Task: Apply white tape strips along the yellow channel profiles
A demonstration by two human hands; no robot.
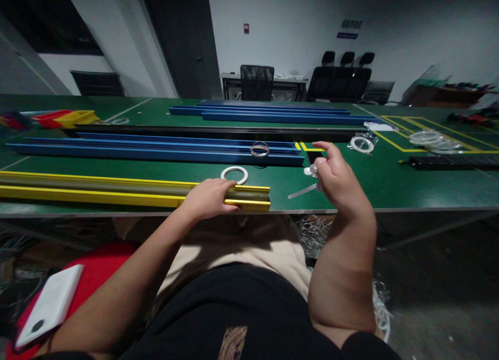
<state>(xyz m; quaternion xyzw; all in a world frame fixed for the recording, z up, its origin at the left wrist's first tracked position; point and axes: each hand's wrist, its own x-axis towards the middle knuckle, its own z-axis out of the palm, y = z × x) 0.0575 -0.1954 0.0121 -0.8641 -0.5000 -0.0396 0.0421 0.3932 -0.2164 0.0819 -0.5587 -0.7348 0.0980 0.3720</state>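
Note:
My left hand (208, 198) is wrapped over the yellow channel rail (136, 195) near its right end, at the table's front edge. A white ring-shaped roll (244, 175) lies just behind that hand. To the right, my right hand (334, 175) is raised over the table with thumb and fingers pinched and the index finger stretched out to the left. Crumpled whitish film (310, 171) sticks out of the pinch. A pale narrow strip (302, 191) reaches down and left from below the same hand.
Blue rails (156, 151), a long black rail (218, 132) and more blue rails (273, 116) lie further back on the green table (351, 188). A clear ring roll (260, 150) leans on the near blue rail. Bagged rolls (362, 144) and yellow bins (78, 118) stand around.

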